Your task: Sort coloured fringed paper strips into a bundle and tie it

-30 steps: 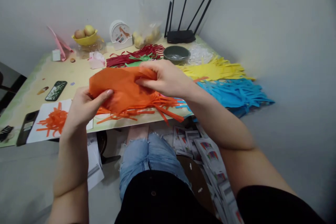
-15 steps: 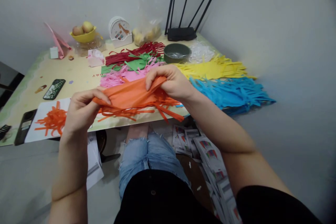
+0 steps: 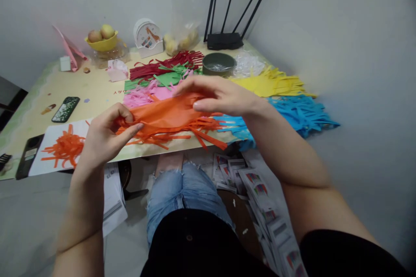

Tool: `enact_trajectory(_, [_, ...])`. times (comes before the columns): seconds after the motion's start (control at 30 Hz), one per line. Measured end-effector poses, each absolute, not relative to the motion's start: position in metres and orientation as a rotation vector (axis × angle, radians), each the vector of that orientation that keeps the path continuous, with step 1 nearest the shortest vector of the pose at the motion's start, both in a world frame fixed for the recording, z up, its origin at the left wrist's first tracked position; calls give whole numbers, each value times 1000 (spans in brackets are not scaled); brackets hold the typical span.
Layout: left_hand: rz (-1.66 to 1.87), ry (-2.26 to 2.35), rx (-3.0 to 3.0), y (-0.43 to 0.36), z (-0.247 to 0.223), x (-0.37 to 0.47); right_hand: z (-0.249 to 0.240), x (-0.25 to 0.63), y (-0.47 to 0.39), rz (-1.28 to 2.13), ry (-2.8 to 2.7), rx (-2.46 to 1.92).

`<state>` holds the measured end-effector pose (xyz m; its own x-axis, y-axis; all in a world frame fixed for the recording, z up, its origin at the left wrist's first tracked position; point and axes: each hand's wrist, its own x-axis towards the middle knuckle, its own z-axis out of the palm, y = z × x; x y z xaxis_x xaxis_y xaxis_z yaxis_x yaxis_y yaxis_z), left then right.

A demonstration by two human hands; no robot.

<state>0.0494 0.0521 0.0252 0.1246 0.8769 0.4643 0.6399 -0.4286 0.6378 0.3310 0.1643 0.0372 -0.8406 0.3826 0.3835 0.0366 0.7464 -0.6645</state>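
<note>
One orange sheet (image 3: 162, 114) stretches between both hands' fingers, over the bench (image 3: 97, 88). Its left end is clamped in the left hand's (image 3: 107, 134) fingers; the right hand's (image 3: 224, 97) fingers are apart at its other end, whether touching it I cannot tell. Orange strips (image 3: 212, 137) lie below the fingers. Beyond the right fingers, a green bowl (image 3: 219, 70) holds clear plastic. Beyond the left fingers, farther back, a yellow bowl (image 3: 102, 45) holds round fruit (image 3: 95, 36); right of it, a clear bag (image 3: 185, 41) holds yellowish pieces, too hazy to name.

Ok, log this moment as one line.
left hand: pinching orange paper | right hand: open, beside its other end | on table: yellow fringe, blue fringe, black router
</note>
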Motion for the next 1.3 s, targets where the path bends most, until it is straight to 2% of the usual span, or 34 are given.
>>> enact_trajectory(0.1, [1187, 1492, 2236, 48, 26, 48, 38, 320, 166, 833, -2444, -496])
enact_trajectory(0.2, [988, 1465, 2320, 42, 37, 43, 43, 310, 162, 695, -2562, -613])
enact_trajectory(0.43, [854, 1438, 2283, 56, 60, 66, 60, 299, 136, 490, -2649, -603])
enact_trajectory(0.6, [768, 1351, 1951, 71, 48, 67, 60, 309, 139, 631, -2550, -546])
enact_trajectory(0.9, [1180, 1380, 1486, 54, 28, 56, 22, 313, 142, 967, -2100, -498])
enact_trajectory(1.03, [1305, 1255, 1430, 51, 20, 57, 8, 315, 139, 1075, -1984, -410])
enact_trajectory(1.3, [1328, 1196, 1578, 48, 14, 58, -1, 316, 143, 1138, -1948, -348])
